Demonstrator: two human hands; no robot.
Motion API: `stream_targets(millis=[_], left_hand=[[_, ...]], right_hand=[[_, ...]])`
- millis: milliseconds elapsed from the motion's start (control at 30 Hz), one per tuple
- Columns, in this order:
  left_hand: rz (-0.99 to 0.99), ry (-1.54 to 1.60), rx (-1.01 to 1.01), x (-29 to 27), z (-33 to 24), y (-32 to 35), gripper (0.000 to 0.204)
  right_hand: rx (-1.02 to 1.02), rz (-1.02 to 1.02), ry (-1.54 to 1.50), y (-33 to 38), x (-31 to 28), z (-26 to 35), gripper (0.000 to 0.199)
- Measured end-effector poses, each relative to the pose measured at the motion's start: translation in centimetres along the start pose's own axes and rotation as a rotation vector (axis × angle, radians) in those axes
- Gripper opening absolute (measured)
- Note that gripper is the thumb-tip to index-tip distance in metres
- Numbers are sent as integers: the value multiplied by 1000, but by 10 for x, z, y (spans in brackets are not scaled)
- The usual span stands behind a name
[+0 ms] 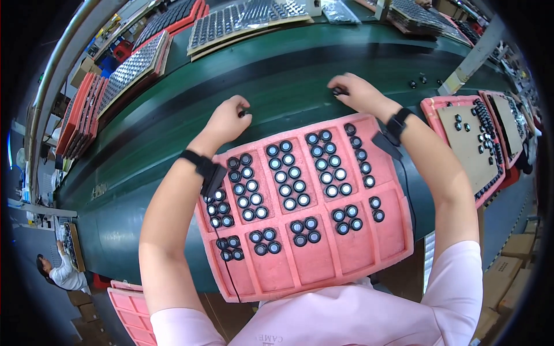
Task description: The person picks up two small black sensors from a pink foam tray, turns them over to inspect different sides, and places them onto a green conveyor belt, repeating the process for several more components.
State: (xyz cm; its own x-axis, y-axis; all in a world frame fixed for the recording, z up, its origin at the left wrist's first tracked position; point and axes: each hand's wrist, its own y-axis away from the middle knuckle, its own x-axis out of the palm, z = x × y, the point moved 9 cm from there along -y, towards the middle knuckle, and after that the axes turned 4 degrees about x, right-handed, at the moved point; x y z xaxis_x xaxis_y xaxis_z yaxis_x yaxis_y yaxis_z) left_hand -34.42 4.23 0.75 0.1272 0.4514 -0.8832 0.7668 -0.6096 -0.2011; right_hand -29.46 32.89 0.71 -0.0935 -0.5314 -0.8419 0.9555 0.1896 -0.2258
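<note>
A pink foam tray (360, 247) with divided compartments lies in front of me. Black round parts with pale centres (294, 172) stand in paired columns in its far compartments, and smaller groups sit in the near ones. Beyond the tray's far left corner, my left hand (226, 120) is closed on a small black part (243, 113) above the green belt. Further right, my right hand (359, 95) pinches another small black part (340, 91), also above the belt. The fingers partly cover both parts. Black bands with thin cords circle both wrists.
At right, pink trays with a brown board (456, 138) hold loose black parts. A few more parts (423, 80) lie on the belt beside a metal post (476, 57). Loaded trays (248, 26) line the far side; pink trays (81, 118) lean at left. Another person (66, 268) is far left.
</note>
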Motion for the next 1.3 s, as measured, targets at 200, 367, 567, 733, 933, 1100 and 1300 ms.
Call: stream_targets(millis=[200,367,567,733,933,1100,1300], left_hand=[[25,756,-274,-31,-48,86,16],[-41,915,-248,-40,-82,150,10],[-108,1140,-44,-51,-141,185,16],[-174,1193,58,-53,-185,212,23],[-300,1117,211,-45,-209,217,23],[-474,949,217,-42,-196,211,22],[-432,777,63,-26,-180,212,23]], right_hand=[[195,-102,61,113,-54,-60,26],[375,-80,123,178,-56,-82,26],[417,-119,333,198,-66,-47,33],[191,-149,-11,189,-70,44,39],[-104,-72,-582,183,-58,209,27],[-216,-108,-961,183,-37,249,21],[37,-55,-1207,184,23,208,18]])
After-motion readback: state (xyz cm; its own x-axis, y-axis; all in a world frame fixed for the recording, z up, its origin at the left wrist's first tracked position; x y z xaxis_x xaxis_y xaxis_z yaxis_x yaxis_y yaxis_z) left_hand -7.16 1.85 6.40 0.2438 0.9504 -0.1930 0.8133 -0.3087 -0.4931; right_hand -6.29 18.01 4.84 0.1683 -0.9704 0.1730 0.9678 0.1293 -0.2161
